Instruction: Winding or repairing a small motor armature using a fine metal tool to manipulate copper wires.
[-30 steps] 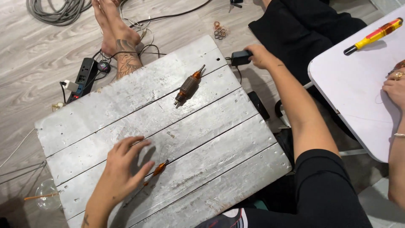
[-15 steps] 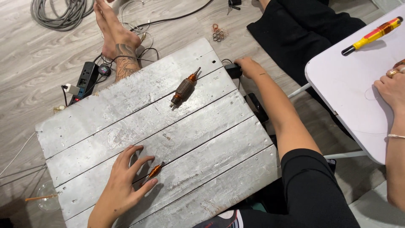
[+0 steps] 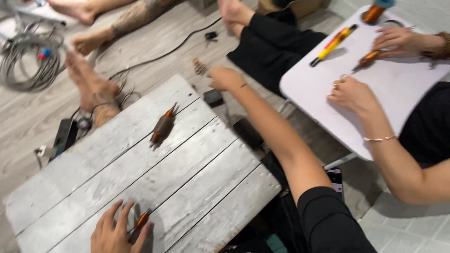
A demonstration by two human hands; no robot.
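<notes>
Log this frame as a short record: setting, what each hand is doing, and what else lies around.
Setting: grey plank board low over a wooden floor
Left hand: flat on the board, fingers touching a small orange tool
Right hand: reaching past the board's far edge, above a small black block; grip blurred
On board: copper-wound motor part
Nearby: another person's hands at a white table with a yellow screwdriver
</notes>
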